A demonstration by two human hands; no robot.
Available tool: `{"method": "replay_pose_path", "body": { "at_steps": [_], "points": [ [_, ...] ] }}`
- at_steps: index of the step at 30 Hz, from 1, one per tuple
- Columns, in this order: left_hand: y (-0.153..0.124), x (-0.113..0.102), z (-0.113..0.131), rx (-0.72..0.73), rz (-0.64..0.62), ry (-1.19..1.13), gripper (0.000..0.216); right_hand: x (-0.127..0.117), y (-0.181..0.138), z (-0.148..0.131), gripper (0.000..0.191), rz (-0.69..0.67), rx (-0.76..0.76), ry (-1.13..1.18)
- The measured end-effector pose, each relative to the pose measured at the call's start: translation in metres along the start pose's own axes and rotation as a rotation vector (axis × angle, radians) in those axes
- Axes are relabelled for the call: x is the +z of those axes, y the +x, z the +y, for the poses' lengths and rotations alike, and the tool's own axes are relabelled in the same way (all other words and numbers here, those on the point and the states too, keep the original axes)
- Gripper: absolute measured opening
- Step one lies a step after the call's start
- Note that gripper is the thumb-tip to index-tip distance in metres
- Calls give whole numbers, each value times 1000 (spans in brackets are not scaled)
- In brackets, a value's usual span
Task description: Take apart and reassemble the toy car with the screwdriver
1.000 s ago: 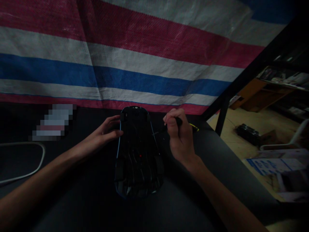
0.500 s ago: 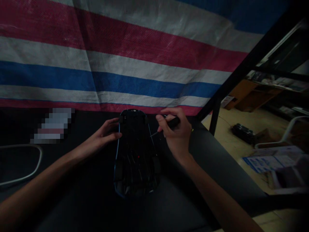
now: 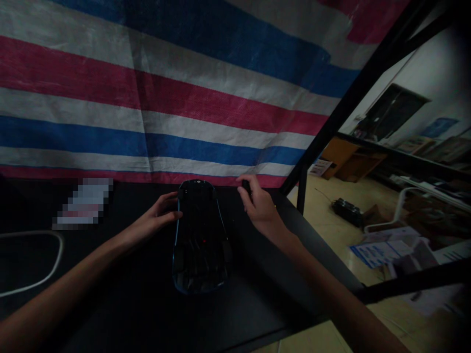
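A dark toy car (image 3: 200,235) with blue edges lies upside down on the black table, its underside and wheels facing up. My left hand (image 3: 164,212) grips its left side near the far end, thumb over the edge. To the right of the car and apart from it, my right hand (image 3: 257,201) is closed around a screwdriver (image 3: 246,186). Only part of its black handle shows; its shaft cannot be made out here.
The black table (image 3: 121,304) has its right edge beyond my right forearm. A striped tarp (image 3: 165,108) hangs behind it, beside a black frame post (image 3: 320,137). A blurred pale item (image 3: 86,201) and a white looped bar (image 3: 59,255) are at left. Boxes (image 3: 382,247) lie on the floor.
My right hand has drawn the screwdriver away from the car's right side, and its shaft no longer shows. My left hand stays on the car. The camera view has tilted up and turned right.
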State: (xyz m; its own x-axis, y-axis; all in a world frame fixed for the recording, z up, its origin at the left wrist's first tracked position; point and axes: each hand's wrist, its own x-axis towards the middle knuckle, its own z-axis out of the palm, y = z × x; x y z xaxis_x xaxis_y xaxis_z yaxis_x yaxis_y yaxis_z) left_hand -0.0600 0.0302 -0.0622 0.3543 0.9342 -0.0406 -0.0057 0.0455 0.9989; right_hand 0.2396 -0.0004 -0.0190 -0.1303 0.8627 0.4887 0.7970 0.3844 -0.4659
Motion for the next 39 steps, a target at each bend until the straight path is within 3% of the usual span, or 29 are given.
{"method": "replay_pose_path", "body": {
  "at_steps": [3,6,24,39],
  "points": [
    [0,0,-1,15,18,14,72,8,-16,20,17,-206,-4,-78],
    [0,-1,-2,28,11,25,74,17,-33,31,14,-280,43,-189],
    [5,-7,-11,10,-3,-17,76,29,-28,30,26,-349,157,-464],
    [0,-3,-4,1,-18,-60,72,22,-17,18,21,-405,81,-393]
  ]
}}
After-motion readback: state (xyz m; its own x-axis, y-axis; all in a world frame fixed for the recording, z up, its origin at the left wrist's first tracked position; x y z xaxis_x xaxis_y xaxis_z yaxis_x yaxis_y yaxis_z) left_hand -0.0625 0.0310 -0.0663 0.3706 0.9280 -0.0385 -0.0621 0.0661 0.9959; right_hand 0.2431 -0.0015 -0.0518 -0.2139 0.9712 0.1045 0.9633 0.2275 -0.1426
